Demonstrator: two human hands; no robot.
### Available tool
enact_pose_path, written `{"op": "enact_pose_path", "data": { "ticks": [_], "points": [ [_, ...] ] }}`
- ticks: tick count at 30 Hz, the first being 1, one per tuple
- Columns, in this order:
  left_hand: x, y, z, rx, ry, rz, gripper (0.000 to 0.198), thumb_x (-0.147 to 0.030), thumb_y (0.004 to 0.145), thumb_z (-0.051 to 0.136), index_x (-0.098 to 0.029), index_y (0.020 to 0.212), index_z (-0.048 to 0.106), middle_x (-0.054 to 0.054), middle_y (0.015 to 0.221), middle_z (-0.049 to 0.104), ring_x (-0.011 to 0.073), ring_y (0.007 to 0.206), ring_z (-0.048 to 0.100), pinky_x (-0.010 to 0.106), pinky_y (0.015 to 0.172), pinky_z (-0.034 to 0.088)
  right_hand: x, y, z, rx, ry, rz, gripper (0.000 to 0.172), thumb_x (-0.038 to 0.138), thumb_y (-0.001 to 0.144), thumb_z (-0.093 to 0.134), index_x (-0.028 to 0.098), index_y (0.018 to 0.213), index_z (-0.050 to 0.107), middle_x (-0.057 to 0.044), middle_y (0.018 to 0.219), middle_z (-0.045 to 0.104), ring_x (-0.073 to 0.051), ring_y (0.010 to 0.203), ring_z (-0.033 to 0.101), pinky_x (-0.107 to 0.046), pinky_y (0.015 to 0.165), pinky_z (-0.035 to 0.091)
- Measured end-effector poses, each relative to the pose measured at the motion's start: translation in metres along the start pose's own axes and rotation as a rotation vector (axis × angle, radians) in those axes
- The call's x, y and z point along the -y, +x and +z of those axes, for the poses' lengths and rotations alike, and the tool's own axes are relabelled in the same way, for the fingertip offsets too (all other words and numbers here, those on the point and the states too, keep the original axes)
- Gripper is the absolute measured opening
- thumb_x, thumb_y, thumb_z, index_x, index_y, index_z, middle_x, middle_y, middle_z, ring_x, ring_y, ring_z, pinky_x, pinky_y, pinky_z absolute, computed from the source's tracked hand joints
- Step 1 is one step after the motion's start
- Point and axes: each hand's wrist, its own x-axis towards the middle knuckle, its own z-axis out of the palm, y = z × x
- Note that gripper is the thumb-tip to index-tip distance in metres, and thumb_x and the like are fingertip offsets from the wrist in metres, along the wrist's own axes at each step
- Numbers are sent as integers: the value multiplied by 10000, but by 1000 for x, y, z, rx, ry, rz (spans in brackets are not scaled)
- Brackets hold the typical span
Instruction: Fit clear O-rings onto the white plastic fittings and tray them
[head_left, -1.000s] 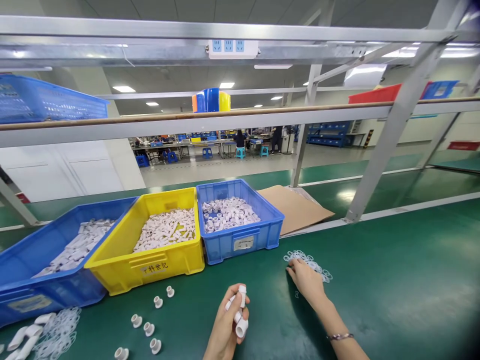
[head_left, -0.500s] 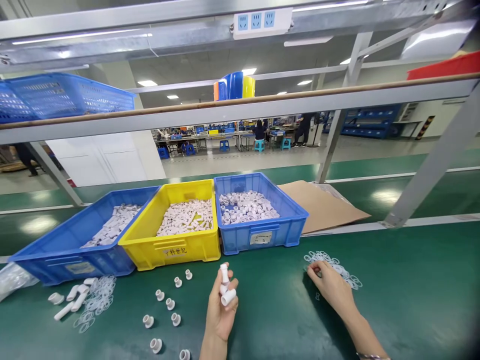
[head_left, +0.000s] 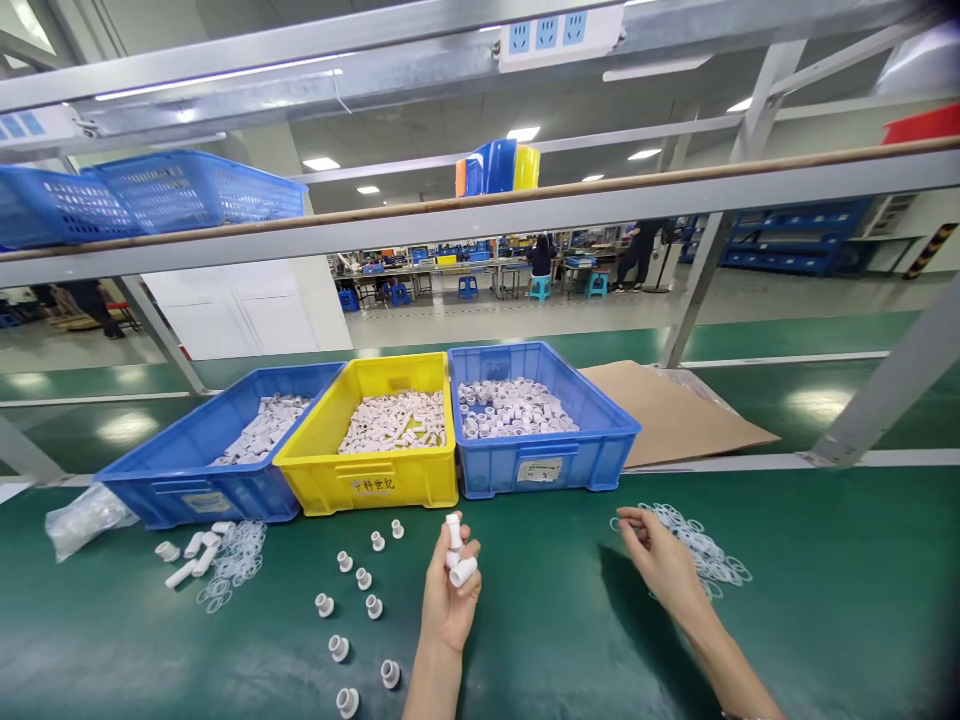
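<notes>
White plastic pipe fittings [head_left: 463,571] are gripped in my left hand [head_left: 448,598], one standing upright at the fingertips and another lying across the fingers. My right hand [head_left: 664,565] is over the left side of a pile of thin translucent rings [head_left: 709,555], thumb and forefinger pinched on a ring [head_left: 615,524] that pokes out at the fingertips. Left of my left hand, several flanged white fittings [head_left: 364,578] stand on the green table [head_left: 555,620].
A blue bin [head_left: 547,478], a yellow bin [head_left: 367,492] and another blue bin [head_left: 196,497] hold white parts along the back. Tubes [head_left: 204,560], more rings [head_left: 240,560] and a plastic bag [head_left: 88,520] lie left. Cardboard [head_left: 667,412] lies behind right, under a shelf [head_left: 480,222].
The view has swung slightly left, so the bins and fittings sit further right. My right hand has lifted a little from the ring pile, with a ring now at its fingertips.
</notes>
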Motion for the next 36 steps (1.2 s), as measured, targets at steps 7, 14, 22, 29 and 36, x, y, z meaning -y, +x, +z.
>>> {"op": "enact_pose_path", "data": {
  "ticks": [7,14,22,29,36],
  "points": [
    [12,0,2,-26,300,-19,288,-370,920,620,-177,1121,545,-22,857,474,10,511,383,84,313,286,76,-14,18,244,193,-139,306,512,973,414,255,1041,567,-22,850,629,-200,689,571,-308,635,441],
    [27,-3,7,16,665,-83,260,-395,919,600,-174,1047,556,-21,712,546,30,405,359,115,278,278,101,-32,42,337,341,-201,285,488,980,488,236,897,592,1,817,597,-173,692,525,-282,646,410],
    [43,-10,11,36,1047,-129,432,-440,878,620,-210,1231,526,-12,789,584,49,428,433,113,297,332,102,-38,34,373,430,-191,287,463,982,508,217,878,613,3,817,578,-164,701,529,-280,648,400],
    [45,-10,8,34,1182,-96,378,-445,874,615,-214,1170,569,-42,679,549,54,387,405,131,298,312,109,-44,28,436,429,-213,288,448,988,511,219,850,617,7,813,562,-162,708,511,-276,643,382],
    [47,-9,9,3,1348,43,323,-496,862,618,-214,1018,622,-36,681,554,66,414,442,150,330,304,115,-46,23,497,452,-260,321,475,990,500,223,827,613,1,811,541,-167,710,498,-277,647,388]
  ]
}}
